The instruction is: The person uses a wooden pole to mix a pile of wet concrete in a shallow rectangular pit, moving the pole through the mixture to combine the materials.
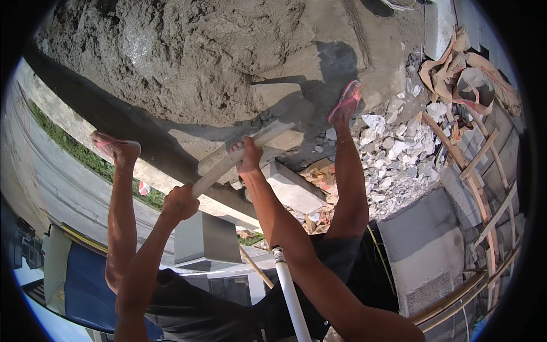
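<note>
Both my hands grip the pale, mortar-smeared handle of a hoe [225,164]. My left hand [181,202] is closed around its lower-left end. Farther up, my right hand [250,155] wraps the handle nearer the head. The hoe's flat grey blade [278,96] lies against the near edge of a big heap of wet mortar [182,57]. Mortar coats the blade, so its full outline is hard to make out. My feet in pink flip-flops stand apart: the left foot [117,147] on a concrete ledge, the right foot [345,104] beside the mortar.
Broken white rubble [393,159] lies right of my right leg. Torn paper sacks [470,80] and a wooden ladder-like frame [476,176] are at the right. A concrete ledge [74,122] borders the mortar, with a road [80,171] beyond. A white pole [292,299] stands between my arms.
</note>
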